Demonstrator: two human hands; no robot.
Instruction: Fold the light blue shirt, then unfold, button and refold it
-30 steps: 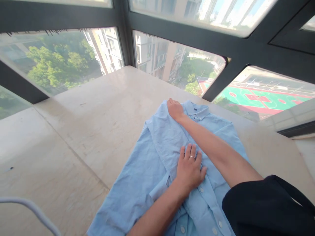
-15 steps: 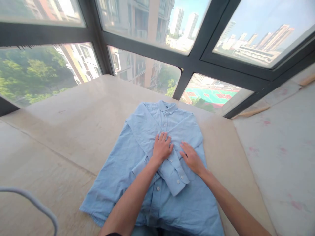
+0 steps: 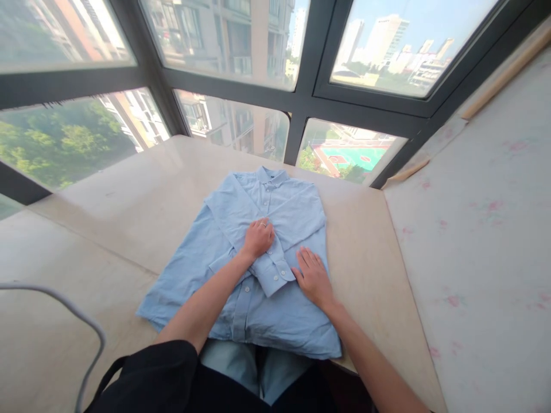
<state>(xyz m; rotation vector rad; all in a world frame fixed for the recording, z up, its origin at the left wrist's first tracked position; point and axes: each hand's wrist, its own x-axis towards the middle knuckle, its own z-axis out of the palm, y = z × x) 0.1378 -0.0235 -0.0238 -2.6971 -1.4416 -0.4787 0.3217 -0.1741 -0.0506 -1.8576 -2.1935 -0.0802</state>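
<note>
A light blue button-up shirt (image 3: 224, 252) lies face up on a beige stone ledge (image 3: 142, 212), collar toward the windows, hem hanging over the near edge. One sleeve (image 3: 269, 267) is folded diagonally across the chest, its cuff near the middle. My left hand (image 3: 258, 238), wearing a ring, rests on that sleeve with fingers curled down against the cloth. My right hand (image 3: 313, 276) lies flat and open on the shirt front beside the cuff.
Dark-framed windows (image 3: 301, 103) wrap the far side of the ledge. A pale wall (image 3: 482, 218) with faint pink marks rises at the right. A thin grey cable (image 3: 77, 312) curves across the lower left. My dark sleeve (image 3: 150, 373) shows at the bottom.
My right hand came back from the collar to the shirt front beside the cuff. The left hand stays on the folded sleeve. The camera pulled back and tilted up.
</note>
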